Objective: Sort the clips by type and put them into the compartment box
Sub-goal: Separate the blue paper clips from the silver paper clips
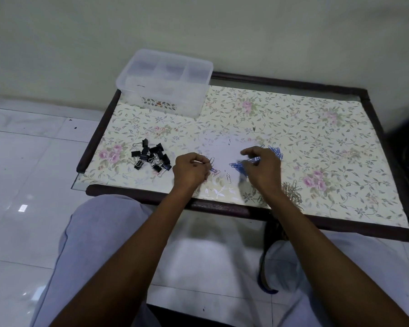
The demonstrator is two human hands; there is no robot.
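Observation:
A clear plastic compartment box (165, 90) stands at the table's back left. Several black binder clips (151, 158) lie in a heap at the left. My left hand (190, 171) has its fingers curled and pinches silver paper clips (213, 166) at the table's front middle. A few loose silver clips lie beside it. My right hand (262, 166) is curled over a heap of blue paper clips (240, 166) and pinches some of them. More blue clips (275, 151) show behind that hand. A pile of golden clips (291, 191) lies by my right wrist.
The low table (316, 128) has a floral glass-covered top and a dark wooden frame, set against a white wall. My knees in light trousers sit under its front edge. White floor tiles lie to the left.

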